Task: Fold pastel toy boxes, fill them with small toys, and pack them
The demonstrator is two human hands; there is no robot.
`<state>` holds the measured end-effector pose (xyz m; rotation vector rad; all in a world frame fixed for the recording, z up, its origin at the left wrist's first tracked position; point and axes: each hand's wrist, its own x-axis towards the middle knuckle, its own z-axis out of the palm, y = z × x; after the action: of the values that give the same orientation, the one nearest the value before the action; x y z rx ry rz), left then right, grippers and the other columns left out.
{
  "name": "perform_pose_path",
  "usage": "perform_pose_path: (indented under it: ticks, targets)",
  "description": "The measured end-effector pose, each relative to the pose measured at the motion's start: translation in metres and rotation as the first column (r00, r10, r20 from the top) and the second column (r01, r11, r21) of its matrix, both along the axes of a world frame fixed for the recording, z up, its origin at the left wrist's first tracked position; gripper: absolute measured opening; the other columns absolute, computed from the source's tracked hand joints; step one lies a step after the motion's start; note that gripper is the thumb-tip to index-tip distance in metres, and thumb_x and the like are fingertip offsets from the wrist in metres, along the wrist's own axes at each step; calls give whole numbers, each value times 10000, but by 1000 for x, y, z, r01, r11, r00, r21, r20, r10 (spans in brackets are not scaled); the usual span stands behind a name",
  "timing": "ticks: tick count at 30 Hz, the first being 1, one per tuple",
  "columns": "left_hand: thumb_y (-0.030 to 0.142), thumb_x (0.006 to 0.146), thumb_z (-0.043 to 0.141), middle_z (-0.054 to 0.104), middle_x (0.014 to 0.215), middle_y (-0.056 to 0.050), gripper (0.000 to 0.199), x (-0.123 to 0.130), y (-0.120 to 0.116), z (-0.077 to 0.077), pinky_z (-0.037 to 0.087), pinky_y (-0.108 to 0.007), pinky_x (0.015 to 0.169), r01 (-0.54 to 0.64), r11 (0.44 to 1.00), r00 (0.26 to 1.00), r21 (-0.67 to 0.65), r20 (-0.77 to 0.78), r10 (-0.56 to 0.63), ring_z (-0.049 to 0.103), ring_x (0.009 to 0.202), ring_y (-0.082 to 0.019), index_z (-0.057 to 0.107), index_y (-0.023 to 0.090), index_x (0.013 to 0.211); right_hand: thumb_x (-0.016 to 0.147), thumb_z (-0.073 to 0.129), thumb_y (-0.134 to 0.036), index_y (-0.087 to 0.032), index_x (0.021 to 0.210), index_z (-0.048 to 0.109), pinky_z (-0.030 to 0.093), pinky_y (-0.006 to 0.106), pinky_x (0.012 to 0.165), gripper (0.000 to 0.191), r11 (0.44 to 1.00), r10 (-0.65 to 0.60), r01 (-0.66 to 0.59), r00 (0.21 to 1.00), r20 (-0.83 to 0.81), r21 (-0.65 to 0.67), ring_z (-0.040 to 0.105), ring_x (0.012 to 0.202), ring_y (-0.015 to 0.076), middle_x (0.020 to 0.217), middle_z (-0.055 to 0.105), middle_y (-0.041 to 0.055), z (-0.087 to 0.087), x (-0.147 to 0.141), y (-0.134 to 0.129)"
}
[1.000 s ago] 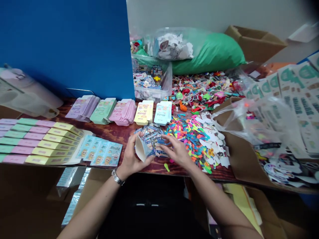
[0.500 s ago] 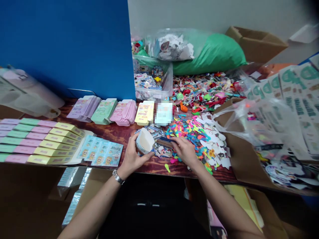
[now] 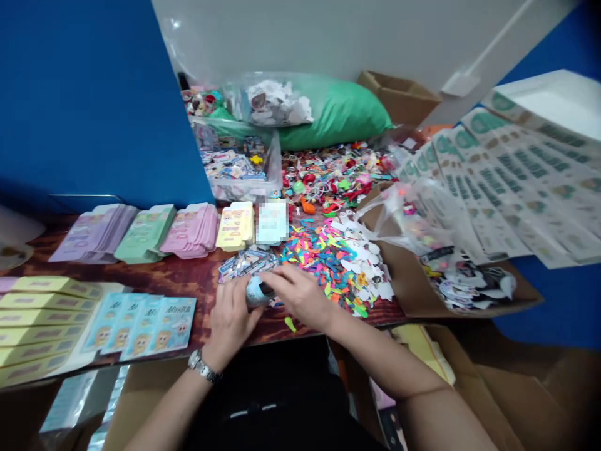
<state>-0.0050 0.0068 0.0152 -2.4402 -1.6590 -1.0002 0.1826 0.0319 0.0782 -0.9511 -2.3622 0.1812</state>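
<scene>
My left hand (image 3: pixel 232 316), with a metal watch on its wrist, grips a small light-blue box (image 3: pixel 256 292) above the front of the table. Closed at the box's opening, my right hand (image 3: pixel 298 295) holds a dark flat piece (image 3: pixel 267 289) against it. Just behind my hands lie small printed packets (image 3: pixel 248 262). To their right spreads a pile of colourful small balloon-like pieces (image 3: pixel 323 257), with white cut-outs (image 3: pixel 370 257) beside it. A single yellow-green piece (image 3: pixel 290 324) lies near the table edge.
Stacks of purple (image 3: pixel 96 232), green (image 3: pixel 146 232), pink (image 3: pixel 191 229) and yellow flat boxes (image 3: pixel 235 225) stand behind. Light-blue boxes (image 3: pixel 162 326) lie left. A clear bin (image 3: pixel 244 188), green bag (image 3: pixel 342 109) and cardboard box (image 3: pixel 408 282) stand behind and right.
The view has shifted to the right. My right hand has brought the dark piece from above the packets to the box's opening, and my left hand has turned the box.
</scene>
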Motion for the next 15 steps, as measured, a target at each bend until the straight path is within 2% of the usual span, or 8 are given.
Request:
perform_pose_path:
  ticks: [3,6,7,8,10,11,13,15]
  targets:
    - [392,835,653,585,1123,-172,606,3,3,-3,482,-410,858,38,999,997,-17,66,-37,550,1006,-298,421,92,1307,952,480,-178,-199,1208,581,515,289,906,276,998,-14,2,980,-197,-62,595,1062,162,1120,627,88,-7,7,4]
    - [441,806,680,583,1128,-170,666,-1,5,-7,484,-416,859,8,1000,995,-31,104,-5,558,1009,-305,421,99,1314,958,486,-235,-212,1150,599,519,299,855,224,966,-237,205,947,-217,-159,632,959,162,1044,669,61,-14,48,27]
    - [454,799,685,583,1121,-169,678,-2,5,-8,487,-417,856,-2,999,994,-36,107,6,560,1007,-307,424,100,1314,967,466,-263,-203,1138,603,515,294,835,227,927,-349,320,926,-144,-194,638,923,163,1024,675,61,-17,68,39]
    - [465,797,685,583,1114,-169,684,-4,5,-8,489,-418,854,-5,999,994,-41,110,10,562,1006,-309,426,100,1313,979,430,-274,-185,1131,608,504,288,832,250,862,-477,462,879,-22,-209,637,921,169,1039,675,74,-20,90,52]
    - [483,798,679,582,1116,-174,693,-5,4,-10,491,-425,859,10,999,993,-46,121,-4,565,1014,-313,425,98,1315,989,357,-248,-154,1183,593,465,279,878,319,667,-658,729,672,338,-151,621,1000,183,1131,658,109,-28,133,78]
    - [487,800,677,582,1119,-175,696,-4,4,-10,491,-428,865,24,999,992,-49,127,-18,567,1019,-313,421,98,1318,971,374,-217,-117,1195,592,449,299,889,329,619,-679,774,612,404,-133,615,1020,211,1141,654,146,-32,151,89]
    - [481,803,677,582,1132,-174,700,-1,4,-10,490,-434,877,49,997,990,-52,134,-42,571,1027,-311,410,103,1327,920,469,-214,-91,1147,626,428,317,887,302,579,-670,807,553,495,-118,610,1019,249,1110,664,177,-41,180,105]
    - [465,804,682,580,1154,-174,705,2,4,-10,490,-436,889,63,997,989,-53,136,-55,570,1043,-311,396,112,1342,869,565,-249,-106,1047,670,419,302,852,251,576,-635,807,541,552,-128,616,969,251,1022,687,167,-49,195,113]
